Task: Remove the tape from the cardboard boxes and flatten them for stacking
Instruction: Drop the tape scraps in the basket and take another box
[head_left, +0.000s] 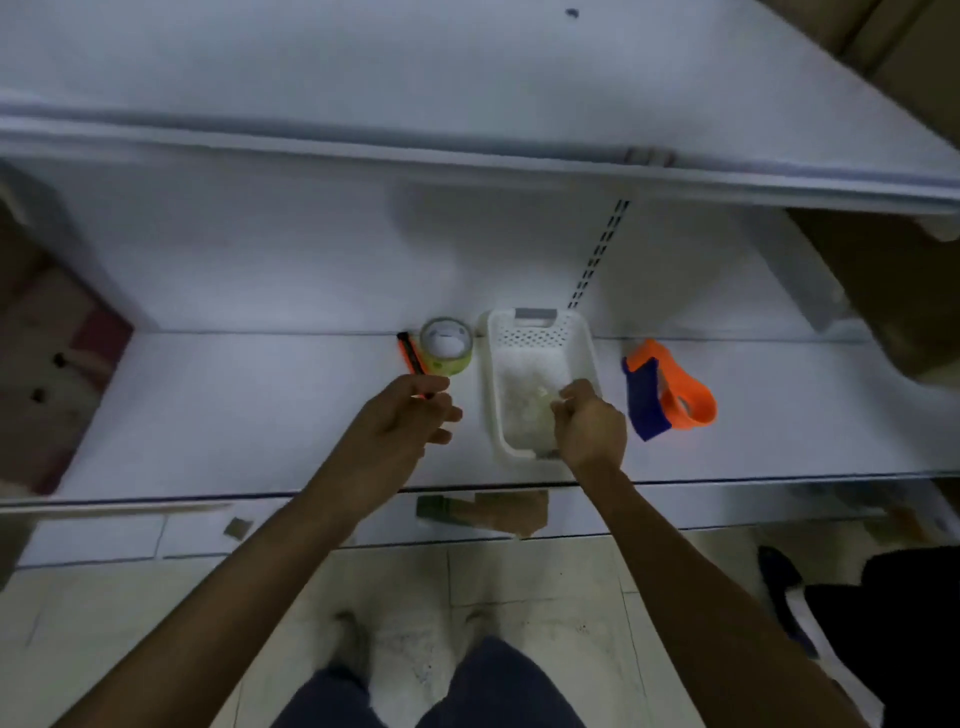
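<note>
White shelf (260, 415): light, clingy tape wad (540, 402) is pinched over basket (496, 384) by right hand (589, 423); left hand (402, 415) half-curled.

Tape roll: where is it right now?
Head view: the tape roll stands at the back of the white shelf, left of centre, between the orange utility knife on its left and the white plastic basket on its right, just beyond the left hand.

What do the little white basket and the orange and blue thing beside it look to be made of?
The white basket looks like moulded plastic: its walls are perforated with rows of small holes, with a matte finish. The orange and blue tape dispenser also seems plastic, judging by its bright, uniform colours and smooth curved shape, though blur leaves this uncertain.
</note>
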